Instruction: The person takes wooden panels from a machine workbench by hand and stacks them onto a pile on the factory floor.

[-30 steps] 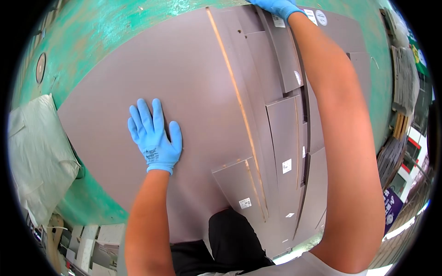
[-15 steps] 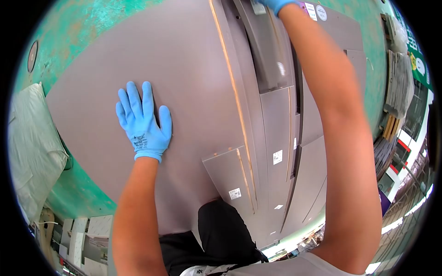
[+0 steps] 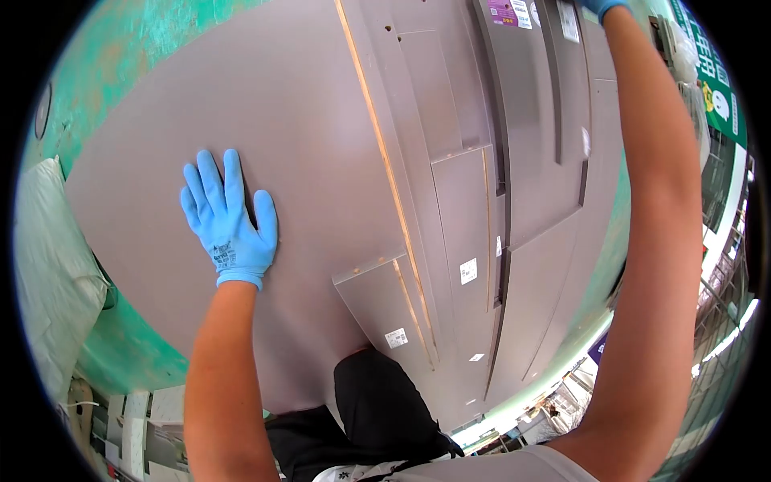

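My left hand, in a blue glove, lies flat with fingers spread on a large grey-brown panel. At the top right edge of the view, my right hand, gloved too, is mostly cut off. It is at the far end of a narrow grey panel with a white label, which has shifted along with it; the fingers themselves are out of sight. Beneath that piece is another grey panel bearing a purple and white label. A small labelled panel rests near my knee.
More grey panels of varied widths lie side by side and overlapping to the right. Plastic-covered material stands at the left over a green floor. A green printed banner and wrapped goods are at the right.
My right hand has moved right, carrying the narrow labelled panel over the panels there and uncovering those it was above. The left hand stays flat on the large panel; the view has shifted slightly.
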The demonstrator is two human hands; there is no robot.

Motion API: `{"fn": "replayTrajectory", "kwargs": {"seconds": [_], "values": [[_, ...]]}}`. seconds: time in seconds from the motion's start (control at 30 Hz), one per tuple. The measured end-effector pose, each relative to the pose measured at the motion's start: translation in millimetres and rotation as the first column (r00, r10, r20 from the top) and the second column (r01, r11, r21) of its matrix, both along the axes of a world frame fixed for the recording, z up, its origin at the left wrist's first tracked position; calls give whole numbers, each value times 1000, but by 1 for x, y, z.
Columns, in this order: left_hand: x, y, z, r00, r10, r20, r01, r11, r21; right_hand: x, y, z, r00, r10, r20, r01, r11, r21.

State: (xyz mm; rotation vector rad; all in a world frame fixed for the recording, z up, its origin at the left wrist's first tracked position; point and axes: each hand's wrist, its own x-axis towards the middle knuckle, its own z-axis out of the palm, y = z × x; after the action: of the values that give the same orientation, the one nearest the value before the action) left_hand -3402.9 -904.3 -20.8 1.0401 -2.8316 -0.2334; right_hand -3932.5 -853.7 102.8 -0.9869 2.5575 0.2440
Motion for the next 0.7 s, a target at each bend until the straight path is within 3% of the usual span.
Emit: {"fn": "replayTrajectory", "kwargs": {"seconds": [0.07, 0.13, 0.17, 0.2, 0.27, 0.3, 0.37, 0.4, 0.43, 0.47, 0.5, 0.6, 0.7], "values": [[1, 0, -2, 1000, 4, 0, -4, 1000, 3, -5, 30, -22, 996, 83, -21, -82, 996, 27], [1, 0, -3, 1000, 4, 3, -4, 1000, 0, -1, 54, -42, 993, -103, 57, 104, 995, -2], [2, 0, -3, 1000, 7, 6, -7, 1000, 7, -16, 74, -64, 989, -94, 116, 105, 990, -90], [3, 0, -4, 1000, 1, 4, -1, 1000, -3, -5, 77, -55, 976, -112, 187, 116, 993, -11], [3, 0, -5, 1000, 3, -6, -3, 1000, -1, 30, 93, -62, 968, 22, -251, -35, 998, -48], [4, 0, -4, 1000, 6, 2, -6, 1000, 2, 24, 111, -97, 822, 170, -544, -241, 969, -62], [6, -1, -3, 1000, 7, -2, -7, 1000, 4, 75, 104, -106, 950, 53, -308, -163, 925, -344], [6, 0, -3, 1000, 11, 1, -11, 1000, 12, 114, 105, -119, 984, 24, -177, -116, 836, -537], [6, -1, -4, 1000, 21, 13, -21, 1000, 14, 164, 101, -126, 981, -39, -188, -72, 832, -550], [7, -2, -3, 1000, 21, 1, -21, 1000, 12, 191, 100, -141, 977, -150, 149, 201, 873, -444], [8, -2, -3, 1000, 24, -6, -24, 1000, 17, 216, 107, -180, 959, -250, -135, 140, 829, -542], [13, 0, -5, 999, 13, -53, -11, 1000, 20, 266, 69, -168, 753, -651, -91, 547, 698, -462], [13, -4, -4, 994, 31, -108, -26, 998, 52, 271, 66, -160, 748, -660, -64, 558, 678, -478]]}}
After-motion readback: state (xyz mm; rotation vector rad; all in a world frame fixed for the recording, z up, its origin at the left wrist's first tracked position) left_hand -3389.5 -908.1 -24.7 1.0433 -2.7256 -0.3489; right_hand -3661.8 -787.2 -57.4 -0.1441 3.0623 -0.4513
